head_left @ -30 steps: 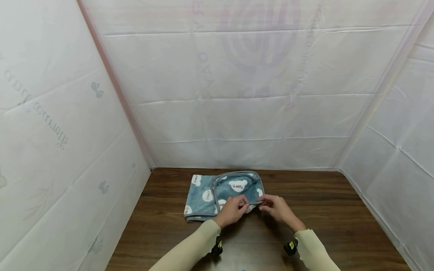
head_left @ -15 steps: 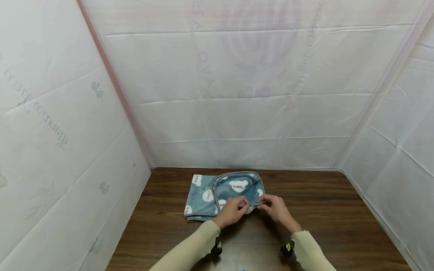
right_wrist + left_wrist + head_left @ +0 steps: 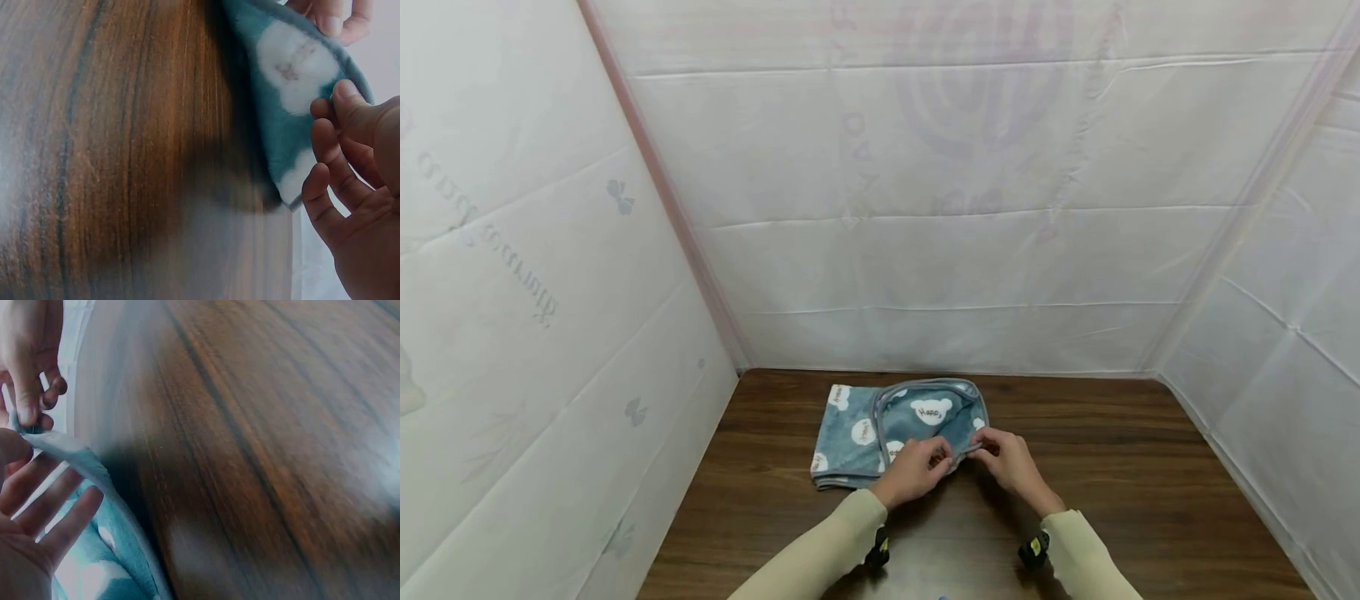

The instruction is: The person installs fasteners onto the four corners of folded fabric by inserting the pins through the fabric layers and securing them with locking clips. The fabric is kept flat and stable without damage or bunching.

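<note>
A folded teal blanket (image 3: 842, 425) with grey trim and white bear-shaped patches, some lettered "Happy", lies near the back of the table. Its right part is folded over, with a rounded trimmed edge. My left hand (image 3: 913, 472) pinches the front trim between thumb and forefinger. Just to the right, my right hand (image 3: 1015, 468) pinches the same edge near its right corner. In the right wrist view the blanket's front edge (image 3: 287, 69) is lifted between both hands and hangs down. The left wrist view shows my left hand's other fingers (image 3: 69, 519) spread beneath the trim.
The dark wood table (image 3: 1120, 467) extends on both sides of the blanket. White printed sheets (image 3: 925, 267) wall it in at the back, left and right. Wrist cameras (image 3: 1033, 552) are strapped below both hands. A small blue thing shows at the bottom edge.
My right hand has slid slightly left along the blanket's trim, closer to my left hand. My left hand has kept its place. The whole view has shifted a little.
</note>
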`<state>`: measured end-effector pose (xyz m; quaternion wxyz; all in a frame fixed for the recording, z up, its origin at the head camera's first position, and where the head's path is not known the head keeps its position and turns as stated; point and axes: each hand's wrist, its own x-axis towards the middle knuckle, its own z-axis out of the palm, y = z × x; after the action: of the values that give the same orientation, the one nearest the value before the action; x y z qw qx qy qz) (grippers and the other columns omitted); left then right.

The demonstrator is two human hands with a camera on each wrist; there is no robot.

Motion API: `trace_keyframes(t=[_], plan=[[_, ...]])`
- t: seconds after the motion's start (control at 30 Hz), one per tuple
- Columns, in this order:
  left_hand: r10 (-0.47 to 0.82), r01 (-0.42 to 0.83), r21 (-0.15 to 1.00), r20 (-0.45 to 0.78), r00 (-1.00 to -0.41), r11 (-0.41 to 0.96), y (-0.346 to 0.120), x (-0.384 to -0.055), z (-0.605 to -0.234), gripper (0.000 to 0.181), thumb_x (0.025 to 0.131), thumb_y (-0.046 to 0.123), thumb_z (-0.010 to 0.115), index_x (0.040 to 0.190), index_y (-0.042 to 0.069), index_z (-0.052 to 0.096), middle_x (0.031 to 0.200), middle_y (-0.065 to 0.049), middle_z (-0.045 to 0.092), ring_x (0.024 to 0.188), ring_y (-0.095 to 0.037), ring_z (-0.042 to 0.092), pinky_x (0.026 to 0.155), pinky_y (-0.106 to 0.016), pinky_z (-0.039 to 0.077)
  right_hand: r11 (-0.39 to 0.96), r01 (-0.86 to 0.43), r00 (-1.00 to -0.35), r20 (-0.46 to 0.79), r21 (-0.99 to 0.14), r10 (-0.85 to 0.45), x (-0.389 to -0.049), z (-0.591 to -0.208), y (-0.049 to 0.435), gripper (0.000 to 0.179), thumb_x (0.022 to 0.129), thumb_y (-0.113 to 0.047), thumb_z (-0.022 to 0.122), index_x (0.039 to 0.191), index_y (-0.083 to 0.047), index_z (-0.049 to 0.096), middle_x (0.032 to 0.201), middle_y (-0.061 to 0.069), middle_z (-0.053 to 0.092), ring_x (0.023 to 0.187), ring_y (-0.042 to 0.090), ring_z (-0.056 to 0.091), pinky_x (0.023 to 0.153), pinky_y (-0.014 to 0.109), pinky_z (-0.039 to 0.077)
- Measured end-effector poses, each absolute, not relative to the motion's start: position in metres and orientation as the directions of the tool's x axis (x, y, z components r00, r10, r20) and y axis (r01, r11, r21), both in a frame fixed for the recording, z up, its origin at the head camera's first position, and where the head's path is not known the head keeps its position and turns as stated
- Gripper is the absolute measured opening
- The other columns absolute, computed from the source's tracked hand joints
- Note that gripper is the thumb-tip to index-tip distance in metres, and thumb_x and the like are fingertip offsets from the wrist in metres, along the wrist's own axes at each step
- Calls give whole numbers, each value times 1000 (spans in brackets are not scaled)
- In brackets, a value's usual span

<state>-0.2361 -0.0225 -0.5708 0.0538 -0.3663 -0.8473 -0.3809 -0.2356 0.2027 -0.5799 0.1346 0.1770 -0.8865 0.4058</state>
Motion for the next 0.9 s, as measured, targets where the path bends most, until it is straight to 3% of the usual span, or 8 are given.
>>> trace_keyframes(t=[0.1, 0.23, 0.4, 0.57, 0.9], plan=[[605, 714, 521, 400, -688, 468, -26, -230, -569, 5, 96, 8, 71, 100, 11, 70, 95, -1, 68, 70, 0, 56, 64, -12, 44, 606, -419, -905, 369, -676, -214, -235, -578, 204, 23, 84, 2, 82, 87, -18, 71, 83, -8, 71, 74, 3, 62, 65, 27, 55], [671, 769, 445, 394, -628, 459, -33, -219, -566, 13, 92, 13, 78, 101, 14, 70, 100, 0, 61, 71, -5, 53, 65, -10, 38, 611, -405, -912, 346, -680, -220, -234, -575, 206, 22, 86, 1, 80, 89, -19, 72, 85, -8, 70, 74, 4, 61, 66, 27, 54], [783, 819, 440, 327, -528, 368, -41, -202, -565, 20, 87, 20, 84, 101, 13, 72, 97, 0, 62, 72, -9, 59, 67, -5, 37, 616, -384, -922, 325, -688, -211, -234, -574, 208, 22, 87, 1, 80, 90, -20, 73, 86, -7, 70, 74, 5, 61, 67, 27, 54], [859, 833, 463, 246, -450, 303, -46, -187, -568, 30, 85, 30, 86, 109, 15, 75, 99, -3, 63, 73, -2, 55, 65, -4, 37, 621, -373, -926, 313, -689, -210, -234, -575, 209, 21, 88, 0, 79, 90, -20, 73, 86, -8, 70, 73, 5, 60, 66, 26, 54], [916, 843, 470, 157, -369, 259, -49, -164, -580, 42, 84, 38, 86, 122, 22, 75, 100, 2, 60, 78, 4, 52, 66, -3, 38, 617, -372, -927, 305, -694, -217, -232, -577, 209, 21, 87, -1, 80, 91, -20, 72, 85, -9, 71, 75, 4, 62, 68, 27, 54]])
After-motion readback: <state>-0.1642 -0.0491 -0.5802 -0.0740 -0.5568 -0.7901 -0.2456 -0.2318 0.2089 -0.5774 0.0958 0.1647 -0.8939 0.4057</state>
